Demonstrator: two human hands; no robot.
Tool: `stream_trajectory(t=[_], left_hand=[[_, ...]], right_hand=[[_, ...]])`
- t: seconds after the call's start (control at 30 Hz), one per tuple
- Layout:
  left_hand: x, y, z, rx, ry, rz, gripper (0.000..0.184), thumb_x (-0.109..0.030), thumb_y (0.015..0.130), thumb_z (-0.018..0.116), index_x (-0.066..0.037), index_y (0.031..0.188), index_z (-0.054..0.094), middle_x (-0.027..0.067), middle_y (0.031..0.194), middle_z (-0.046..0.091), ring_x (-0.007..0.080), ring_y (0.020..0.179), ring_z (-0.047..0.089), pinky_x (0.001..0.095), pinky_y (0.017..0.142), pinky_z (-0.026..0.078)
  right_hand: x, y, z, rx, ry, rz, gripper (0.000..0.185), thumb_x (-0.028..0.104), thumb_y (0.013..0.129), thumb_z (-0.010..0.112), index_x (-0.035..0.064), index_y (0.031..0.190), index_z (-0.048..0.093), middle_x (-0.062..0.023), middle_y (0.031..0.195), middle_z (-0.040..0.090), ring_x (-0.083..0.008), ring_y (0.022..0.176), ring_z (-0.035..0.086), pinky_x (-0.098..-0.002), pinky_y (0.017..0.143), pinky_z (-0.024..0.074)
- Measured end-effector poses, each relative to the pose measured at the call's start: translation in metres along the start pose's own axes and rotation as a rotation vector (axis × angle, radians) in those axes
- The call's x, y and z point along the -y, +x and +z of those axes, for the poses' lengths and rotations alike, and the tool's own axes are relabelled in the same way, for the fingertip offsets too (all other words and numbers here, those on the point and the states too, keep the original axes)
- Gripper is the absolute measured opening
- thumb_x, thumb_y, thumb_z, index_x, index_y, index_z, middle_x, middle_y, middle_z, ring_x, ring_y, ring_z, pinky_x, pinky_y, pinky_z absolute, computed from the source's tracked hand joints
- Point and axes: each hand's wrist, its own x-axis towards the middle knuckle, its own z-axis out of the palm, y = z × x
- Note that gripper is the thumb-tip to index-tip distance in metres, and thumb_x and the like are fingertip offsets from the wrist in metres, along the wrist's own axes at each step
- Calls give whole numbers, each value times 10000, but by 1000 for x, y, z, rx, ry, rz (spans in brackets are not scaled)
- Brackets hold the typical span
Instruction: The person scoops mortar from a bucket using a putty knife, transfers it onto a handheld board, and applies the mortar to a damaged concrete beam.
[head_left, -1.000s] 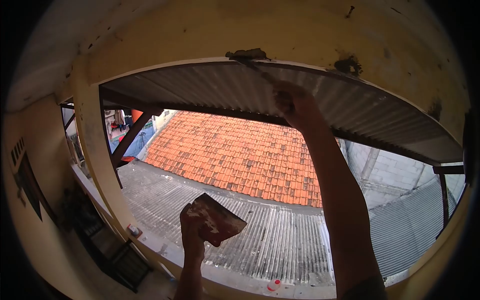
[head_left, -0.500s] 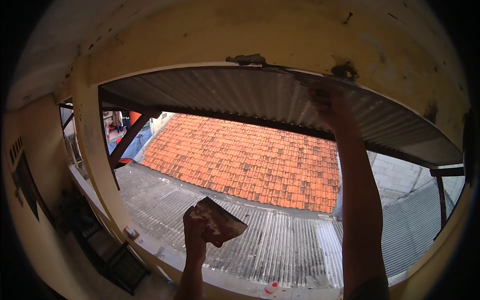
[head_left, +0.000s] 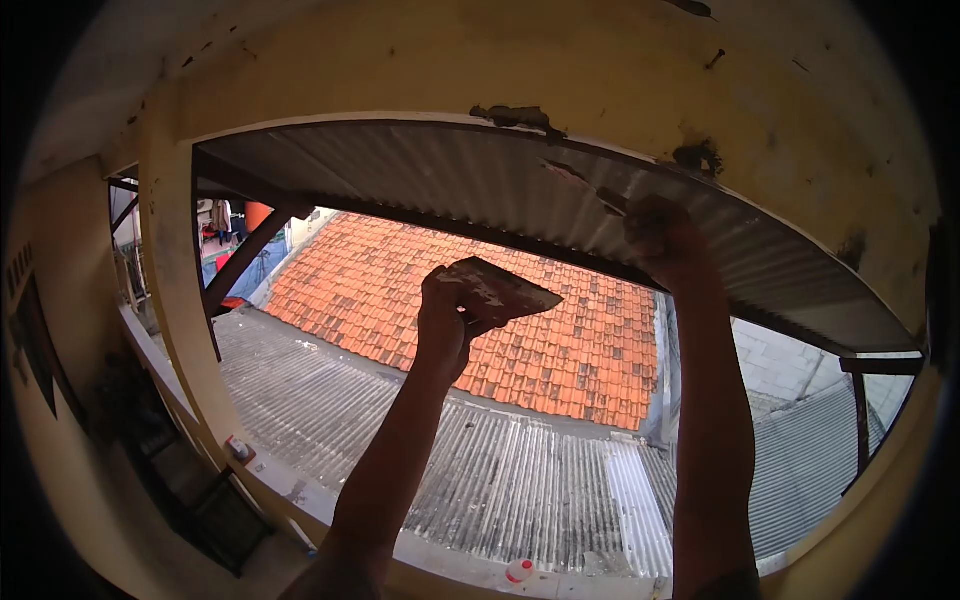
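Observation:
My left hand [head_left: 443, 318] grips a flat, reddish-brown board [head_left: 497, 287] by its left edge; pale smears mark its face. Higher up on the right, my right hand [head_left: 662, 238] is closed around the handle of a small trowel [head_left: 568, 173]. Its thin blade points up and left, below the beam's lower edge and apart from the board. On the yellow beam [head_left: 400, 85], a rough dark grey patch [head_left: 517, 118] sits along the bottom edge above the blade. A second dark, broken spot [head_left: 698, 158] lies to the right, above my right hand.
A corrugated awning [head_left: 400, 170] slopes outward under the beam. Beyond are an orange tiled roof [head_left: 400, 290] and a grey corrugated roof [head_left: 500, 480]. A red-capped bottle [head_left: 519, 571] and a small container [head_left: 238, 447] stand on the ledge. A pillar [head_left: 172, 250] rises at left.
My left hand has risen with the board, nearer the trowel. My right hand has come down slightly, and the trowel blade has moved away from the beam's edge. The view has shifted a little.

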Motion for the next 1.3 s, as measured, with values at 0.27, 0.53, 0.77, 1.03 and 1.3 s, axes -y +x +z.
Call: stream_trajectory(t=[0.27, 0.53, 0.77, 1.03, 1.3], left_hand=[[-10, 7, 44, 66, 18, 72, 468, -463, 1113, 353, -64, 1331, 464, 142, 1144, 631, 259, 980, 694, 454, 828, 649], [-28, -20, 55, 18, 16, 56, 323, -238, 1083, 382, -74, 1358, 418, 147, 1174, 616, 256, 978, 689, 449, 781, 653], [-15, -15, 53, 25, -43, 19, 344, -216, 1069, 388, -81, 1385, 401, 153, 1189, 614, 245, 972, 688, 424, 766, 651], [-13, -16, 51, 68, -28, 30, 325, -207, 1063, 377, -74, 1359, 401, 163, 1172, 621, 239, 920, 700, 407, 745, 654], [-25, -25, 55, 65, -10, 44, 292, -210, 1071, 357, -49, 1302, 434, 160, 1111, 636, 237, 903, 700, 416, 754, 654]], right_hand=[[17, -24, 63, -185, -511, -221, 94, 86, 881, 695, 27, 854, 628, -36, 659, 554, -61, 477, 406, -199, 385, 267], [33, -33, 81, -194, -530, -209, 102, 98, 891, 683, 3, 903, 649, -76, 673, 564, -70, 482, 420, -203, 387, 275], [38, -26, 102, -171, -690, -307, 103, 94, 897, 657, 52, 831, 590, -14, 630, 519, -44, 417, 354, -201, 340, 257], [27, -1, 95, -149, -569, -349, 87, 96, 901, 653, 78, 837, 597, 18, 684, 524, -39, 505, 389, -199, 434, 293], [10, -11, 114, -288, -609, -369, 98, 92, 875, 679, 92, 811, 605, 23, 651, 504, -44, 504, 390, -225, 450, 307]])
